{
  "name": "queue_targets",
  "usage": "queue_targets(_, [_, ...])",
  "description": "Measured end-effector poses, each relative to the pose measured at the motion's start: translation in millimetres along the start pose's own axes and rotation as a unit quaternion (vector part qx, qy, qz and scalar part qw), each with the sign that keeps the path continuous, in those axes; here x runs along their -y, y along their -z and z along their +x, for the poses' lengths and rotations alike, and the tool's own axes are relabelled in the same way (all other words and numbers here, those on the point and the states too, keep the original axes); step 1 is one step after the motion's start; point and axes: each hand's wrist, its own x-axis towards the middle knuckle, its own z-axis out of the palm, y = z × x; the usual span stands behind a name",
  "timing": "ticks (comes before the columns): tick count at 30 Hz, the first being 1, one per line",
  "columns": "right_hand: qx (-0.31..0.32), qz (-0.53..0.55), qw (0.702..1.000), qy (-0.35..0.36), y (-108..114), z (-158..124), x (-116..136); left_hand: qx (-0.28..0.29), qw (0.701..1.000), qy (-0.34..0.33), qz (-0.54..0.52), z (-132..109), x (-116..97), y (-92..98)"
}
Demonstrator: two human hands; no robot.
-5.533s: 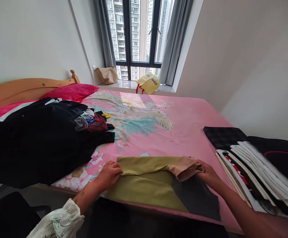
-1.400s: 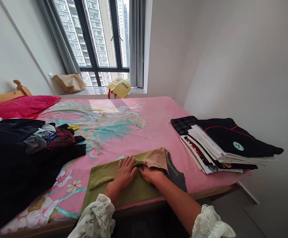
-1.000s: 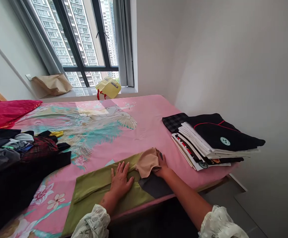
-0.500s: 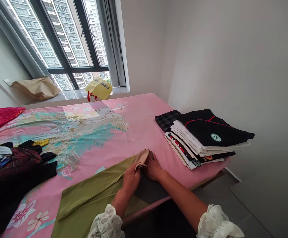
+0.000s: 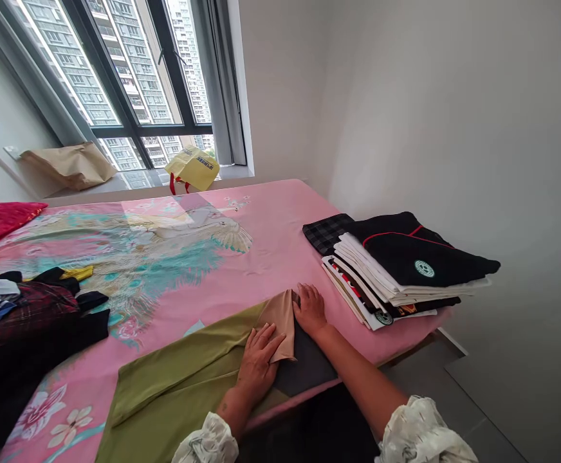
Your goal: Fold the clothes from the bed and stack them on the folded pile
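Observation:
An olive-green garment [image 5: 179, 379] with a tan panel [image 5: 280, 315] and a dark grey panel [image 5: 307, 360] lies spread on the near edge of the bed. My left hand [image 5: 258, 360] rests flat on it, its fingers stretched over the tan panel's lower part. At the garment's right corner is my right hand [image 5: 312, 312], with its fingers extended and the palm down, touching the edge where the tan and grey panels meet. Neither hand grips the cloth. The near side of the garment is partly hidden under my left forearm.
A stack of folded clothes [image 5: 381, 270] topped by a black garment stands on the bed [image 5: 271, 257] to the right. Loose clothes [image 5: 44, 315] lie heaped at left, below a red pillow [image 5: 0, 225]. A paper bag [image 5: 71, 167] and yellow bag [image 5: 193, 168] sit by the window.
Both hands have let go of the tan cloth they were pinching. The tan panel now lies flat; my left hand has spread open on it, and my right hand has moved slightly right.

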Motion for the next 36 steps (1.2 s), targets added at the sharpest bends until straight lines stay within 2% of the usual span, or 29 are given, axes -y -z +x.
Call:
queue_targets(2, [-0.027,0.038,0.998,0.035,-0.7,12.2,-3.7,-0.003,1.000,-0.005,0.015,0.6,-2.5,2.4])
queue_targets(7, [-0.035,0.066,0.994,0.079,-2.9,37.7,-3.9,-0.025,0.999,-0.017,0.029,-0.3,-1.1,2.4])
queue_targets(13, [-0.016,0.080,0.987,0.139,3.6,37.6,-5.9,-0.033,0.999,-0.022,0.022,-1.4,2.4,-1.4])
queue_targets(25, [-0.019,0.143,0.983,0.116,-6.4,43.3,-14.1,-0.027,0.999,-0.019,0.015,-2.3,1.9,-1.4])
queue_targets(28, [-0.015,0.161,0.979,0.128,-6.3,42.7,-15.4,-0.022,0.999,-0.039,-0.007,-3.8,-3.5,5.2])
queue_targets(30, [-0.016,0.171,0.976,0.131,-6.0,42.1,-15.4,-0.040,0.997,-0.051,-0.044,-1.8,-3.4,14.8])
queue_targets(32, [-0.017,0.181,0.975,0.131,-6.2,41.2,-15.2,-0.098,0.991,-0.023,-0.087,5.5,3.6,26.0])
queue_targets(34, [-0.013,0.189,0.973,0.133,-6.8,40.7,-15.1,-0.147,0.983,0.033,-0.101,17.8,17.0,34.1])
queue_targets(36, [-0.008,0.198,0.971,0.134,-7.5,41.0,-15.5,-0.121,0.988,0.066,-0.074,30.7,32.6,34.8])
